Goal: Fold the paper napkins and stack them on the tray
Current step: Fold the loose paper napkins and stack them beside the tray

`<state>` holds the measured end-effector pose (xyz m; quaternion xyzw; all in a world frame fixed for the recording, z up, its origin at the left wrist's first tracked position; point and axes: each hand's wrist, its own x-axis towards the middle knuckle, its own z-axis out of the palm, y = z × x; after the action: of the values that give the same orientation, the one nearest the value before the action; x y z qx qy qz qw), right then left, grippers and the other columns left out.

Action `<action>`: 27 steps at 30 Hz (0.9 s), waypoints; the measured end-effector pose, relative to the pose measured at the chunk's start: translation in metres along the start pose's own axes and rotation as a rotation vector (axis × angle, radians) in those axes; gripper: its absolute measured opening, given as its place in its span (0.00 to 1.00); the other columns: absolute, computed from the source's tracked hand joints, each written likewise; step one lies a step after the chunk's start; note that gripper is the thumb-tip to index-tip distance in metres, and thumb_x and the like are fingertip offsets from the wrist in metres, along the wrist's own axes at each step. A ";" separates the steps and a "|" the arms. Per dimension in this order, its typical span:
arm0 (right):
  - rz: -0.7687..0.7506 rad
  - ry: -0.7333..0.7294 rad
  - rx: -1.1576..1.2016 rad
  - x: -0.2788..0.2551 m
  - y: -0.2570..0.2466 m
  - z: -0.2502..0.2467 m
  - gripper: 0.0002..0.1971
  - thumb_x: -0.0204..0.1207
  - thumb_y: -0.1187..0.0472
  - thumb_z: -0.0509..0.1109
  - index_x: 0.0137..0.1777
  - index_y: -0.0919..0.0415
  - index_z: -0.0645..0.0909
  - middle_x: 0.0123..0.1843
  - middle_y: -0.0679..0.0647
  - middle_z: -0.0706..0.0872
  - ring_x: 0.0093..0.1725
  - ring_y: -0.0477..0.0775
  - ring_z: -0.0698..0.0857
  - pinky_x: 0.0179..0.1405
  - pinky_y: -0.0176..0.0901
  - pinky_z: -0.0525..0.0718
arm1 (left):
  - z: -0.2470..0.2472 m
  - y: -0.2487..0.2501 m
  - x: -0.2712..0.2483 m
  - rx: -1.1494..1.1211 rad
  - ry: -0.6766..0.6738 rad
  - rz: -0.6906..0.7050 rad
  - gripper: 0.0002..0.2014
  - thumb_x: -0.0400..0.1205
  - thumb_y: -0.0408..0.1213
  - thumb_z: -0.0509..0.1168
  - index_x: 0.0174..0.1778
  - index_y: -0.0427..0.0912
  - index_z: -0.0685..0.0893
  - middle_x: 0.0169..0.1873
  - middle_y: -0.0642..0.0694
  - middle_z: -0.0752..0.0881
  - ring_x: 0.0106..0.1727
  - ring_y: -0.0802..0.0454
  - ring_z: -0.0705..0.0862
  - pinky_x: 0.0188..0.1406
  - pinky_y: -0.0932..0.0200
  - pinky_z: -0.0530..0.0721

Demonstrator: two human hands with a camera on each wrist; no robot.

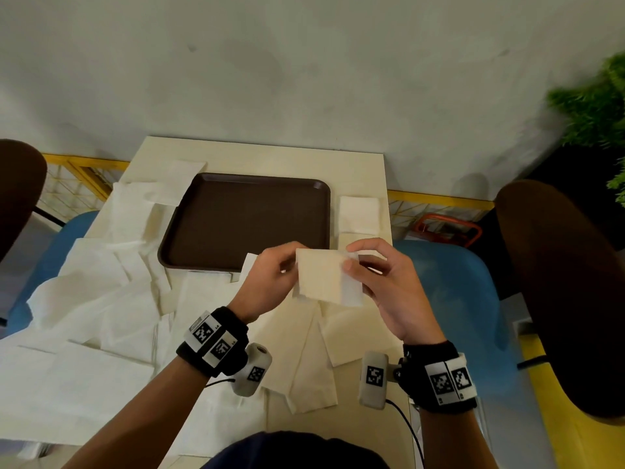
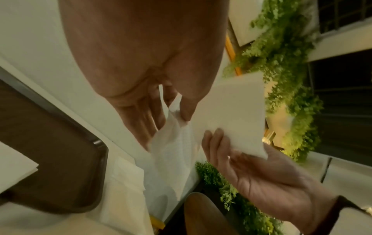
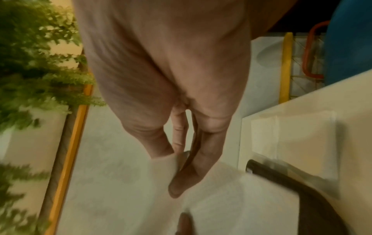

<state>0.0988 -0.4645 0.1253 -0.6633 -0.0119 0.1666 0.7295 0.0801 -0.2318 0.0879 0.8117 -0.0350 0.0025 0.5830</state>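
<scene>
Both hands hold one folded white paper napkin (image 1: 323,277) in the air above the table's near middle, just in front of the tray. My left hand (image 1: 270,275) pinches its left edge; my right hand (image 1: 368,275) pinches its right edge with thumb on top. The left wrist view shows the napkin (image 2: 231,114) between the thumb and fingers of my left hand (image 2: 181,111), with my right hand (image 2: 241,159) under it. In the blurred right wrist view my right hand (image 3: 181,167) grips the napkin (image 3: 201,206). The dark brown tray (image 1: 247,218) holds nothing.
Several unfolded white napkins (image 1: 101,292) lie spread over the left and near side of the pale table (image 1: 355,167). A folded napkin (image 1: 360,214) lies right of the tray. Blue chairs (image 1: 473,299), brown chair backs (image 1: 558,282) and a green plant (image 1: 595,106) surround the table.
</scene>
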 end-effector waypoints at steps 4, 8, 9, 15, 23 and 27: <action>-0.159 0.125 -0.404 0.004 0.007 0.000 0.07 0.82 0.59 0.83 0.55 0.47 0.90 0.51 0.43 0.95 0.54 0.47 0.94 0.56 0.47 0.91 | 0.004 0.009 -0.007 -0.234 -0.034 -0.196 0.08 0.94 0.31 0.61 0.59 0.39 0.86 0.49 0.41 0.90 0.47 0.46 0.87 0.43 0.47 0.86; -0.258 0.182 -0.510 0.003 0.014 0.009 0.06 0.81 0.59 0.83 0.51 0.48 0.90 0.44 0.39 0.93 0.47 0.44 0.92 0.48 0.39 0.88 | 0.007 0.016 -0.011 -0.393 -0.069 -0.323 0.12 0.95 0.31 0.58 0.66 0.41 0.86 0.53 0.41 0.90 0.52 0.41 0.87 0.43 0.51 0.89; -0.257 0.197 -0.496 0.003 0.015 0.012 0.06 0.81 0.59 0.84 0.50 0.48 0.90 0.42 0.40 0.93 0.46 0.45 0.92 0.47 0.38 0.88 | 0.008 0.017 -0.011 -0.414 -0.076 -0.331 0.13 0.96 0.32 0.58 0.68 0.42 0.86 0.57 0.40 0.91 0.56 0.38 0.89 0.47 0.46 0.91; -0.149 0.250 -0.260 0.005 0.018 0.017 0.05 0.80 0.62 0.84 0.49 0.52 0.92 0.46 0.46 0.95 0.49 0.48 0.92 0.55 0.45 0.90 | 0.009 0.020 -0.012 -0.467 -0.107 -0.392 0.17 0.97 0.37 0.55 0.76 0.43 0.86 0.65 0.36 0.91 0.62 0.35 0.91 0.58 0.37 0.92; -0.175 0.237 -0.311 0.005 0.018 0.013 0.07 0.77 0.58 0.88 0.48 0.49 0.92 0.40 0.47 0.93 0.43 0.48 0.91 0.49 0.46 0.89 | 0.009 0.027 -0.014 -0.458 -0.097 -0.428 0.16 0.97 0.38 0.56 0.72 0.46 0.88 0.62 0.39 0.93 0.56 0.42 0.91 0.60 0.35 0.89; -0.193 0.222 -0.364 0.005 0.018 0.012 0.09 0.76 0.58 0.88 0.48 0.47 0.91 0.40 0.47 0.93 0.44 0.50 0.92 0.50 0.51 0.91 | 0.008 0.028 -0.014 -0.454 -0.087 -0.425 0.17 0.97 0.39 0.55 0.70 0.47 0.89 0.60 0.41 0.94 0.54 0.45 0.91 0.55 0.42 0.90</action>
<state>0.0962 -0.4503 0.1083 -0.7940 -0.0248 0.0169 0.6072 0.0645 -0.2473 0.1118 0.6493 0.1108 -0.1619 0.7348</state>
